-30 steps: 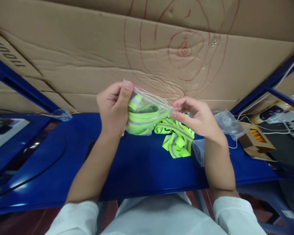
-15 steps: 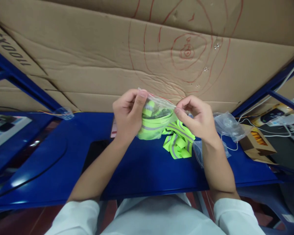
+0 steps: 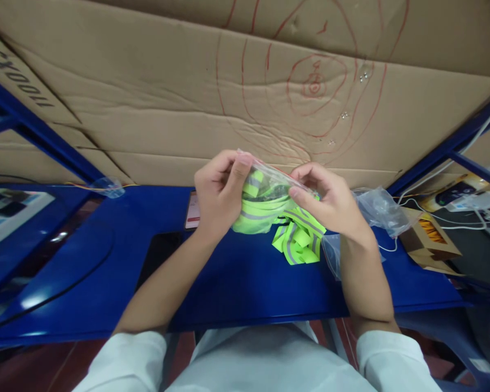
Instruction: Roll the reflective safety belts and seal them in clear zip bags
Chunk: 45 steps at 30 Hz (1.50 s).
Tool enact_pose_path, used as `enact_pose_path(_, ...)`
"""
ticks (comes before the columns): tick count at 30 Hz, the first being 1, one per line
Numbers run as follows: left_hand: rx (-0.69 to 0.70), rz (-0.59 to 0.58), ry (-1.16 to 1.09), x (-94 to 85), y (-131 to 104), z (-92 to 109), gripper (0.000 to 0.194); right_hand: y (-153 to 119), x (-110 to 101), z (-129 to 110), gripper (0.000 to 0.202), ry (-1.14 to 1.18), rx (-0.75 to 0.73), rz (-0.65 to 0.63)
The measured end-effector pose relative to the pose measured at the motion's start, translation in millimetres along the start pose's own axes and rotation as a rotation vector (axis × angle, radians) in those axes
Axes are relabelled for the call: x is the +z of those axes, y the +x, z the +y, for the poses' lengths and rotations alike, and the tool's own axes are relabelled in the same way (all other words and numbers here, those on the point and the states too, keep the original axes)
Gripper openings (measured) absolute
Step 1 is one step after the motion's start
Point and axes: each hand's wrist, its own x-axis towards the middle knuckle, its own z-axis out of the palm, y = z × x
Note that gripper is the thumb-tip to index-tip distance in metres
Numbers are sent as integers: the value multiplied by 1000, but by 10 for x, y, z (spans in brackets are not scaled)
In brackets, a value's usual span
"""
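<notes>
A clear zip bag (image 3: 265, 209) hangs between my two hands above the blue table, with neon-yellow reflective straps folded inside it. My left hand (image 3: 222, 188) pinches its top left corner between thumb and fingers. At the upper right edge, along the red-lined seal, my right hand (image 3: 329, 198) grips the bag with thumb and forefinger. Just below and right of the bag, a loose bundle of yellow-green reflective strap (image 3: 298, 239) with grey stripes lies on the table, partly hidden by the bag and my right hand.
Empty clear plastic bags (image 3: 384, 209) and an open cardboard box (image 3: 428, 239) lie right of my hands. A dark flat phone-like object (image 3: 157, 256) is by my left forearm. The blue table (image 3: 245, 288) meets a cardboard wall (image 3: 155, 81) with red rings drawn on it.
My right thumb and fingers have moved a little inward along the bag's top edge. My left hand and the bag have shifted slightly right.
</notes>
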Motion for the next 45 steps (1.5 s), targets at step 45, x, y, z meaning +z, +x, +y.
enact_pose_path(45, -24, -94, -26, 83, -109, 31, 39, -39, -21, -153, 15, -181, -35, 34)
